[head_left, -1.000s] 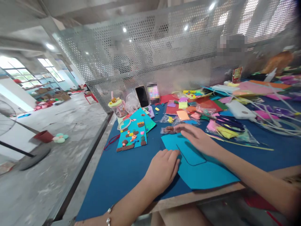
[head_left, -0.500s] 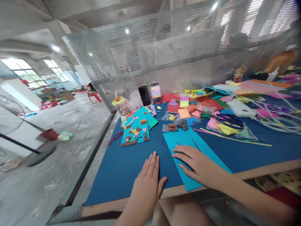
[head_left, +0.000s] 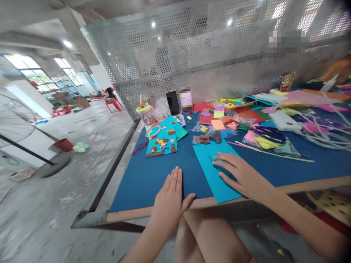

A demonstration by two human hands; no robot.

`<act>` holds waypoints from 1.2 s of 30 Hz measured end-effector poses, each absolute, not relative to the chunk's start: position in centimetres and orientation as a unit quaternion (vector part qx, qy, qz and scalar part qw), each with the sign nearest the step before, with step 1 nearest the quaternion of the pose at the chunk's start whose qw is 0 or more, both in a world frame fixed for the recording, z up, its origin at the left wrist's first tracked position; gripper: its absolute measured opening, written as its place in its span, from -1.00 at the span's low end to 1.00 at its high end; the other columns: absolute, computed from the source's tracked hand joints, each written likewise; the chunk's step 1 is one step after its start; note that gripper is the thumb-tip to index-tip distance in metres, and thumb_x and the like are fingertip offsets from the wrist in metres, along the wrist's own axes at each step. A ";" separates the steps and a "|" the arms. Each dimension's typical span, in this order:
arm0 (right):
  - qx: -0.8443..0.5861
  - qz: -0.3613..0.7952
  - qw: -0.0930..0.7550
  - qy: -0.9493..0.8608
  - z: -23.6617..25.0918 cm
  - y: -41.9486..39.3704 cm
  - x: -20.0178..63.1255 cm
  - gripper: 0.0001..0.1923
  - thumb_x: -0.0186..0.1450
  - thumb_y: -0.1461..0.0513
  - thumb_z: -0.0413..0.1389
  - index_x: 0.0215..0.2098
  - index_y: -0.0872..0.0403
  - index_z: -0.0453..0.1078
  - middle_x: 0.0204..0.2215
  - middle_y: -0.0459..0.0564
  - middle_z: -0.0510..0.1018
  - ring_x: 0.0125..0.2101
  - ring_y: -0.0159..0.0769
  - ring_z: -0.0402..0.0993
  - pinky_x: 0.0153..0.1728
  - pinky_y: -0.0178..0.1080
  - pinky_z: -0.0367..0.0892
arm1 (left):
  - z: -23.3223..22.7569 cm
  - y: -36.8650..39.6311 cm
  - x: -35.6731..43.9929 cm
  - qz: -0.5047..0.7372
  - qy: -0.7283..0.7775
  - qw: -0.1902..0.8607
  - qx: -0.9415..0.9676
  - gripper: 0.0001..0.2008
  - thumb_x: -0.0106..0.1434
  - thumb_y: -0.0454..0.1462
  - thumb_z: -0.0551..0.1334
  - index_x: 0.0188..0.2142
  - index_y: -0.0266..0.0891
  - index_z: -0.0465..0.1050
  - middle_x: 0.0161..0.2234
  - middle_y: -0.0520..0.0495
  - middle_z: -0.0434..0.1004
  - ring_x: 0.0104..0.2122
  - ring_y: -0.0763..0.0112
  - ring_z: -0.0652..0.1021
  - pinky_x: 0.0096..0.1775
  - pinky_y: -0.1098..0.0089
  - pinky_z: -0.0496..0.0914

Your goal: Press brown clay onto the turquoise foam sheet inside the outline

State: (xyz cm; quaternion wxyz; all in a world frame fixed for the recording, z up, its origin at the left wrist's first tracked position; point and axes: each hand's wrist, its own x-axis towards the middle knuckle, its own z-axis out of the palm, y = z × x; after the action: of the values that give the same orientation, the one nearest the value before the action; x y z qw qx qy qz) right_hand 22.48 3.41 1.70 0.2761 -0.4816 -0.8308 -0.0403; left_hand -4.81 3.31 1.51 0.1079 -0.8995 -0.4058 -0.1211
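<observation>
At lower centre of the frame, left hand (head_left: 170, 195) flat on the dark blue table cover (head_left: 142, 179), fingers straight and close together, thumb spread to the right, gripping nothing. Just right of it, turquoise foam sheet (head_left: 208, 170) lying flat, near corner jutting over the wooden table edge (head_left: 307, 186). On the sheet's right half, right hand (head_left: 241, 173) palm down, fingers spread and slightly bent, pressing the sheet, closed around nothing; dark line on the sheet partly hidden beneath the fingers.

Farther up, left of centre, decorated turquoise foam panel (head_left: 162, 144) with small coloured shapes stuck on, a white ring (head_left: 153, 132) at its upper left corner. Behind that, a small pink cup with a toy lid (head_left: 145, 113) and a dark phone (head_left: 173, 103) standing upright against the perforated metal screen (head_left: 219, 54). Above the plain sheet, small clear bags of foam pieces (head_left: 204, 138). Toward the upper right, loose coloured foam scraps (head_left: 219, 118), dark-handled scissors (head_left: 270, 134) on a clear bag, a white box-like object (head_left: 285, 122), and pale strips trailing to the right edge.
</observation>
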 end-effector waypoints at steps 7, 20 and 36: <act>-0.539 -0.019 0.277 -0.795 2.1 3.2 25.1 -0.64 0.39 0.17 -0.09 0.05 0.07 0.38 0.06 0.13 0.46 0.09 -0.07 0.38 0.07 0.07 0.34 | 2.2 3.0 -4.3 -0.087 -0.375 0.123 -0.915 -0.34 0.40 0.03 -0.13 0.19 -0.49 0.22 0.19 -0.34 0.27 0.17 0.10 0.36 0.10 0.18 0.40; -0.546 -0.011 0.286 -0.787 2.0 2.6 26.0 -0.65 0.40 0.16 -0.11 0.04 0.05 0.38 0.07 0.13 0.45 0.07 -0.11 0.39 0.06 0.02 0.35 | 1.8 4.9 -5.0 -0.153 -0.413 0.070 -0.895 -0.56 0.41 -0.16 -0.04 0.17 -0.33 0.28 0.14 -0.26 0.37 0.12 0.16 0.44 0.09 0.14 0.40; -0.510 0.094 0.334 -0.787 4.3 3.1 25.5 -0.72 0.32 0.13 0.07 -0.04 0.02 0.42 -0.09 0.03 0.56 -0.08 -0.19 0.49 -0.06 -0.16 0.41 | 5.6 6.4 3.9 -0.297 -0.384 -0.134 -0.864 -0.70 0.26 -0.35 0.20 -0.01 -0.14 0.42 -0.23 0.01 0.60 -0.20 0.30 0.54 -0.17 0.31 0.42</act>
State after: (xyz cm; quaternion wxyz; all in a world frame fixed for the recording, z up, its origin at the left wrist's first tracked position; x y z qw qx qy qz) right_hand 25.46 3.05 4.27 0.3338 -0.5104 -0.7869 0.0942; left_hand 3.95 6.43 5.62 -0.1340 -0.8638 -0.3840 -0.2975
